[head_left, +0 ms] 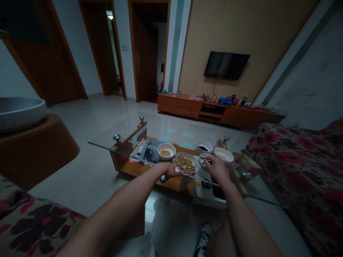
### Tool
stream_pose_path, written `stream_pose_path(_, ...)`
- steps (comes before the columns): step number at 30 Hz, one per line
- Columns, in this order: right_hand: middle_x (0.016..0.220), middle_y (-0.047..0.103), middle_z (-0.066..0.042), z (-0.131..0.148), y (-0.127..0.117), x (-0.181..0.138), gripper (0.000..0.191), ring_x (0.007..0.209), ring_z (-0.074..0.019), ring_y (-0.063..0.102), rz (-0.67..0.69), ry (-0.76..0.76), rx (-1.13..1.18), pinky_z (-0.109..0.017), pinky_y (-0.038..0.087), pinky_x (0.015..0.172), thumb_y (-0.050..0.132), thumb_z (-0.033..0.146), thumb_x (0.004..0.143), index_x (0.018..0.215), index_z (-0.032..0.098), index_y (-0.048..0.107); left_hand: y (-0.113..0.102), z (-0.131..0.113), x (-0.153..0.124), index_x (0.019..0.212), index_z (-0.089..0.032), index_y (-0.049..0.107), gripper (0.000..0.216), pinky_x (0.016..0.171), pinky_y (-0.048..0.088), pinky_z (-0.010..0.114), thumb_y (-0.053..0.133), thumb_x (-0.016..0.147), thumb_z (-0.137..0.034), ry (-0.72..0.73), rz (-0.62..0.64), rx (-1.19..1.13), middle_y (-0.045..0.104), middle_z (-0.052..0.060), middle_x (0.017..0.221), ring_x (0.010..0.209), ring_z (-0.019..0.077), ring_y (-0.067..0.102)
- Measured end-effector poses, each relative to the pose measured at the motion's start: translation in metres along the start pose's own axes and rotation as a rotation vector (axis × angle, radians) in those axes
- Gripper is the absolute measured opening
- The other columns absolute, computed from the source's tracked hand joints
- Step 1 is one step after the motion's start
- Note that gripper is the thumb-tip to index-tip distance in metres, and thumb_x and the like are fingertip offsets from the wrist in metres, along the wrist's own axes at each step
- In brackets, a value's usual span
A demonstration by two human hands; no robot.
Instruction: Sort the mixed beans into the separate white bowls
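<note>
Centrally on the glass worktop (107, 147), the left hand (168, 170) grips the rim of a flower-shaped bowl (185, 165) of beans, while the right hand (217, 167) pinches a small utensil (206, 159) over a little bowl (204, 158) just beside it.

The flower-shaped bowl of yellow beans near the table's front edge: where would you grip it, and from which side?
Probably by the scalloped rim of the flower-shaped bowl, coming from its left, where the left hand already touches it. It sits level and heaped with beans, so a rim pinch from the side looks safer than reaching over the top.
</note>
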State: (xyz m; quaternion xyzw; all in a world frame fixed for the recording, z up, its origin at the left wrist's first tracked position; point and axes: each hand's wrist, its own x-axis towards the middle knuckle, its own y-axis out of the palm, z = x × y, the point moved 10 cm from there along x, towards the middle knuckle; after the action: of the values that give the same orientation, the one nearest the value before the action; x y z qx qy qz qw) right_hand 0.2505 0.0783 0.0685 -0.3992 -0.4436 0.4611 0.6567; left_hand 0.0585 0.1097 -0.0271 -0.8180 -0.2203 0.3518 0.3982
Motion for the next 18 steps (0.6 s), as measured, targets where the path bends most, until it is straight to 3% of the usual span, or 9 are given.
stream_pose_path(3,0.094,0.07,-0.006,0.02,0.015,-0.002,0.03,0.085,-0.0192,0.062,0.132,-0.147,0.061,-0.026,0.043,0.07,0.046,0.035,0.084,0.094,0.023,0.071,0.0,-0.001,-0.002,0.106,-0.024,0.065,0.041,0.076,0.046,0.034,0.052,0.077,-0.05,-0.007,0.013,-0.004,0.069,0.007,0.095,0.083,0.0253,0.061)
stream_pose_path(6,0.086,0.07,-0.007,0.028,0.029,-0.005,0.027,0.078,-0.0176,0.061,0.234,-0.193,0.046,-0.025,0.04,0.066,0.047,0.032,0.082,0.087,0.02,0.071,0.001,0.0,-0.004,0.107,-0.022,0.064,0.044,0.074,0.046,0.032,0.05,0.078,-0.052,-0.023,0.034,0.022,0.069,0.007,0.092,0.081,0.0243,0.061)
stream_pose_path(13,0.089,0.071,-0.007,0.03,0.042,-0.006,0.029,0.081,-0.0173,0.062,0.284,-0.183,-0.002,-0.023,0.037,0.064,0.047,0.032,0.082,0.092,0.02,0.071,-0.001,-0.003,-0.005,0.112,-0.021,0.063,0.045,0.077,0.046,0.031,0.048,0.08,-0.049,-0.01,0.025,0.054,0.068,0.007,0.104,0.086,0.0244,0.061)
stream_pose_path(18,0.092,0.071,-0.008,0.03,0.047,-0.006,0.029,0.083,-0.018,0.062,0.303,-0.159,-0.03,-0.024,0.038,0.068,0.047,0.031,0.082,0.093,0.02,0.072,-0.001,-0.002,-0.002,0.108,-0.023,0.066,0.039,0.078,0.046,0.033,0.049,0.08,-0.047,-0.002,0.005,0.03,0.069,0.007,0.1,0.084,0.0241,0.062)
